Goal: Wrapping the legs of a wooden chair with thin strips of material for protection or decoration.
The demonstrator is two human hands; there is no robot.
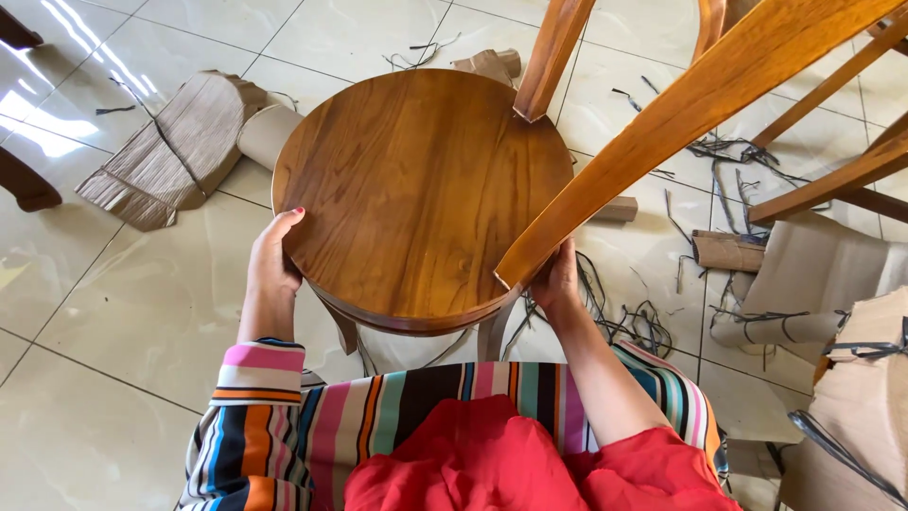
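Note:
A wooden chair with a round, glossy brown seat (416, 189) stands on the tiled floor in front of me. Its curved back rails (690, 104) rise toward the camera on the right. My left hand (274, 260) grips the seat's left edge, thumb on top. My right hand (558, 284) holds the seat's rim at the lower right, just under the base of the nearer back rail. A striped sleeve covers my left forearm; red cloth lies at my lap.
Torn brown cardboard wrapping (180, 147) lies on the floor to the left. More cardboard pieces (813, 284) and cut black straps (643, 322) are scattered on the right. Another wooden chair frame (851, 170) stands at the right. Dark furniture legs (28, 185) show at far left.

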